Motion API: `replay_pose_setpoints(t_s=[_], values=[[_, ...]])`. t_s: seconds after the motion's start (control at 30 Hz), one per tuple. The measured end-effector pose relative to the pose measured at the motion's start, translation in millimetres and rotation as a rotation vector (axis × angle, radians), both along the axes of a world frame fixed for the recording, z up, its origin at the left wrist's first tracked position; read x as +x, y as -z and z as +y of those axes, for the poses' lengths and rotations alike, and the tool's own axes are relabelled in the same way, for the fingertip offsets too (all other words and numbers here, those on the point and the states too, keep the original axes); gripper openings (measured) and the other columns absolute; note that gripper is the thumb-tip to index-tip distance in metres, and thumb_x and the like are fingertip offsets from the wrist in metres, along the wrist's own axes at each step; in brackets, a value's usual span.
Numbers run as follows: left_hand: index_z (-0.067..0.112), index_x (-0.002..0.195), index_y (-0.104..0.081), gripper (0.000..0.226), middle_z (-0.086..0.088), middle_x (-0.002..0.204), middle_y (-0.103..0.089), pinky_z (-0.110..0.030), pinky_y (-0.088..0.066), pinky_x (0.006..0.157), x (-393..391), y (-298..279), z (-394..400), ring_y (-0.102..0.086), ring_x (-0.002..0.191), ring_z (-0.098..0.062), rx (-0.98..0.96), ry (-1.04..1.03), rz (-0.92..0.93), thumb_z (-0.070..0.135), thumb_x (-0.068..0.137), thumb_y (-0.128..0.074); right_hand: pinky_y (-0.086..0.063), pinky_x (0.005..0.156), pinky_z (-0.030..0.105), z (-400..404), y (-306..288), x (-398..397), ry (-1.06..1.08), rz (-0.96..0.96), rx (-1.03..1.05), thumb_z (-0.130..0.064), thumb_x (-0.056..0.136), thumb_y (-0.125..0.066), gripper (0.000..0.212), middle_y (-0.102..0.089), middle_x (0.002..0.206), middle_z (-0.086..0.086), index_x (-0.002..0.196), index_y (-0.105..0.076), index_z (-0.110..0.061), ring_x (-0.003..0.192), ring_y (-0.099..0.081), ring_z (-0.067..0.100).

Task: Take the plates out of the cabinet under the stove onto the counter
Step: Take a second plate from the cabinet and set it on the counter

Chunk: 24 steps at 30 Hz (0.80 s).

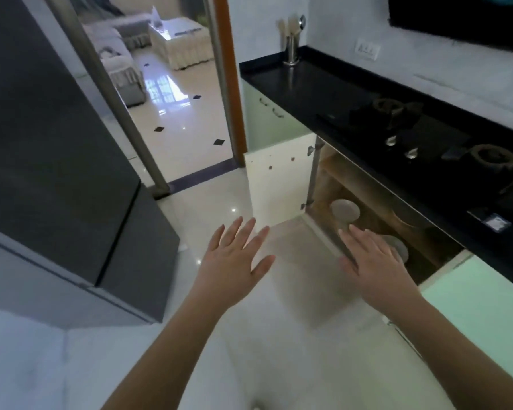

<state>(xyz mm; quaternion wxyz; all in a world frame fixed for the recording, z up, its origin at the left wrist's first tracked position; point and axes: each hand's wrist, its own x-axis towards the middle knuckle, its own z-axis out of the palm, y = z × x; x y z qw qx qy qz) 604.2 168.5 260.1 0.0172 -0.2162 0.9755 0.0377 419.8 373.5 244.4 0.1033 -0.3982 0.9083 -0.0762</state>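
The cabinet under the stove [365, 202] stands open, with its white door [279, 184] swung out to the left. Inside, a pale round plate [344, 210] lies on the wooden shelf. A second plate [399, 247] shows partly behind my right hand. My right hand [373, 267] is spread flat in front of the cabinet opening, holding nothing. My left hand [234, 261] hovers over the floor, left of the door, fingers apart and empty. The black counter [302, 81] runs along the right above the cabinet.
A black gas stove [427, 137] with two burners sits on the counter. A steel utensil holder [292, 45] stands at the counter's far end. A dark fridge [57, 158] fills the left. A doorway [175, 93] opens to a tiled room. Green cabinet fronts [480, 306] flank the opening.
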Motion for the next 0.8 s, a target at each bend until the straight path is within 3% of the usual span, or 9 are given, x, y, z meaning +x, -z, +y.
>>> replay_pose_setpoints(t_s=[0.33, 0.43, 0.57, 0.67, 0.8], values=[[0.037, 0.155, 0.001, 0.074, 0.004, 0.165, 0.000, -0.049, 0.000, 0.122, 40, -9, -82, 0.009, 0.150, -0.021, -0.058, -0.030, 0.001, 0.072, 0.089, 0.008, -0.001, 0.112, 0.034, -90, -17, 56, -0.137, 0.134, 0.024, -0.060, 0.093, -0.004, 0.068, -0.016, 0.163, -0.007, 0.154, -0.014, -0.032, 0.150, -0.010, 0.018], [0.036, 0.155, -0.002, 0.073, 0.003, 0.165, -0.002, -0.047, 0.002, 0.122, 18, -10, -98, 0.007, 0.151, -0.021, -0.057, -0.004, 0.029, 0.070, 0.091, 0.004, -0.003, 0.112, 0.033, -104, -10, 40, -0.097, 0.102, -0.003, -0.060, 0.094, -0.008, 0.066, -0.020, 0.162, -0.007, 0.154, -0.017, -0.033, 0.150, -0.011, 0.017], [0.034, 0.153, 0.011, 0.071, 0.004, 0.165, 0.001, -0.044, 0.006, 0.121, -20, -2, -128, 0.009, 0.150, -0.019, -0.044, 0.045, 0.050, 0.070, 0.093, -0.001, 0.001, 0.110, 0.032, -130, 14, 4, -0.015, 0.052, 0.027, -0.060, 0.096, -0.006, 0.064, -0.017, 0.162, -0.008, 0.154, -0.014, -0.035, 0.150, -0.008, 0.017], [0.037, 0.150, 0.017, 0.070, 0.005, 0.165, -0.001, -0.044, 0.006, 0.119, -58, -1, -153, 0.006, 0.150, -0.019, -0.073, 0.117, 0.099, 0.072, 0.092, 0.002, 0.001, 0.110, 0.033, -154, 30, -30, 0.025, 0.046, 0.018, -0.061, 0.096, -0.006, 0.064, -0.017, 0.163, -0.007, 0.154, -0.014, -0.035, 0.150, -0.010, 0.017], [0.036, 0.150, 0.019, 0.071, 0.004, 0.165, 0.003, -0.044, 0.006, 0.120, -109, -1, -186, 0.011, 0.149, -0.018, -0.096, 0.129, 0.029, 0.072, 0.090, 0.009, 0.001, 0.110, 0.033, -183, 31, -71, 0.073, 0.034, 0.006, -0.063, 0.094, -0.006, 0.066, -0.015, 0.163, -0.007, 0.154, -0.013, -0.035, 0.150, -0.009, 0.018]])
